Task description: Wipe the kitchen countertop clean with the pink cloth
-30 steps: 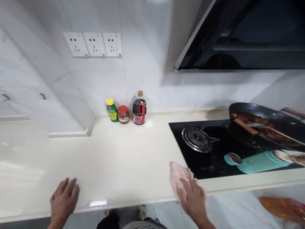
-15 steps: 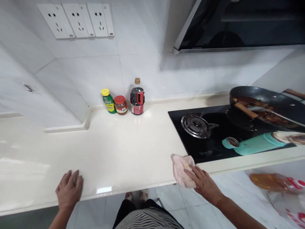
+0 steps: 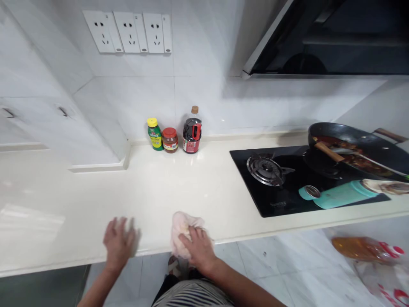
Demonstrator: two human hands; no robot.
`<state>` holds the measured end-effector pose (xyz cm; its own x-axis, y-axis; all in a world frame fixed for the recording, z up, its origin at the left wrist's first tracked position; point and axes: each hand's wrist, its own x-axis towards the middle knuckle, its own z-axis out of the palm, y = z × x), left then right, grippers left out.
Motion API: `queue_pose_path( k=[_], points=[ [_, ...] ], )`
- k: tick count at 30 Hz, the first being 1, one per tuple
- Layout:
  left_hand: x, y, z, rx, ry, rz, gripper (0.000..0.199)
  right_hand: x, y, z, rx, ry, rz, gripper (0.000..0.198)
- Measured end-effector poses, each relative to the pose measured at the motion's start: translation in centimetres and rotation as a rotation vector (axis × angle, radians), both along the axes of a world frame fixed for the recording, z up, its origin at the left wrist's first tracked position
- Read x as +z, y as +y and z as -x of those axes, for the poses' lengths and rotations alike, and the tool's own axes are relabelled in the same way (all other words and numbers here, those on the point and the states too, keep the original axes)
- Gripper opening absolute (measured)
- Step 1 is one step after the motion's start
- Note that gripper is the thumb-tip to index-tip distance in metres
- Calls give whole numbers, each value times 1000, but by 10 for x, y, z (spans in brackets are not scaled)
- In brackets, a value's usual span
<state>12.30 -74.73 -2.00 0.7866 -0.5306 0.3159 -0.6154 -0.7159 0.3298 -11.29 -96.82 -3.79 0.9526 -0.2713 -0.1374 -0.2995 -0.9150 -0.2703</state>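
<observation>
A pale pink cloth (image 3: 180, 230) lies crumpled at the front edge of the white countertop (image 3: 153, 192). My right hand (image 3: 201, 249) presses down on it, fingers bent over the fabric, and part of the cloth is hidden beneath the palm. To the left, my left hand (image 3: 118, 243) is over the counter near the front edge, holding nothing, its fingers apart and slightly blurred. Whether it touches the surface I cannot tell.
A green bottle (image 3: 155, 135), a red-lidded jar (image 3: 170, 141) and a dark sauce bottle (image 3: 191, 138) stand against the wall. Rightward, the black gas hob (image 3: 275, 204) bears a wok (image 3: 358, 136) of food and a turquoise bottle-like item (image 3: 345, 196).
My right hand has slid the cloth left along the counter's front edge, away from the hob. My left hand has shifted right and somewhat forward. The view has turned slightly left.
</observation>
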Motion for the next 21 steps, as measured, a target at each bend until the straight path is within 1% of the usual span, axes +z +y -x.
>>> queue_pose_path(
  k=[1,2,4,5,6,7,9,10,11,12,13,14,16,18,19,21],
  points=[
    [-2,-8,15,-115,-15,24,49,0,16,-20,51,-16,-31,94],
    [-4,-16,30,-216,-14,13,50,1,29,-36,95,-33,-60,93],
    [-8,-30,55,-480,6,-56,58,4,42,-54,155,-62,-107,89],
    [-10,-35,64,-591,17,-95,66,6,43,-56,173,-75,-127,88],
    [-11,-38,69,-673,24,-129,75,8,40,-52,187,-81,-142,89],
    [-12,-40,72,-715,31,-161,83,9,35,-44,186,-92,-159,90],
    [-13,-41,72,-697,44,-223,95,8,19,-16,109,-169,-206,86],
    [-13,-40,72,-675,54,-261,99,6,10,4,22,-240,-232,78],
    [-12,-41,73,-655,65,-302,102,1,1,26,-98,-330,-259,64],
    [-11,-43,76,-630,77,-342,104,-6,-7,51,-234,-426,-278,51],
    [-10,-47,81,-603,88,-378,105,-15,-14,77,-372,-500,-286,42],
    [-9,-52,87,-580,97,-408,104,-26,-19,103,-497,-541,-295,38],
    [-6,-71,104,-573,113,-453,97,-53,-24,152,-710,-564,-314,38],
    [-3,-96,124,-648,131,-471,87,-78,-21,187,-819,-538,-345,41],
    [-1,-110,134,-712,137,-469,83,-89,-17,197,-831,-521,-376,42],
    [1,-135,150,-844,127,-439,81,-104,-7,200,-775,-491,-471,42]
  ],
)
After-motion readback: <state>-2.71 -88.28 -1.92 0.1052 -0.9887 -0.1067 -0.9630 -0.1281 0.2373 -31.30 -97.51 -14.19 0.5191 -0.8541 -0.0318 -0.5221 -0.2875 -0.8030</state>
